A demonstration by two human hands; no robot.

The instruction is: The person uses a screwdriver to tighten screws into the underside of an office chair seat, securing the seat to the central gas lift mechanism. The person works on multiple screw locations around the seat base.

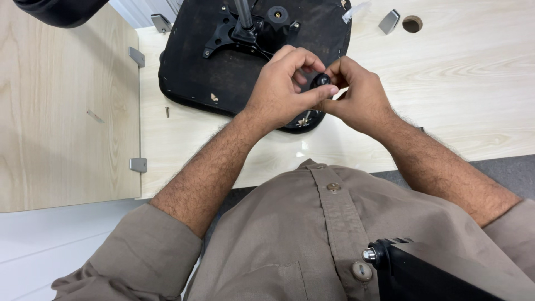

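While both hands, left hand (278, 92) and right hand (356, 97), pinch the small black knob (320, 81) between fingertips above the upturned seat base (223, 61), it looks hard, light, smooth, best held round its rim.

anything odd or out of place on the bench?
A loose screw lies alone on the light wood table, left of the upturned black seat base. The seat's fabric edge looks frayed near its top right. Both hands, left hand and right hand, pinch a small black knob.
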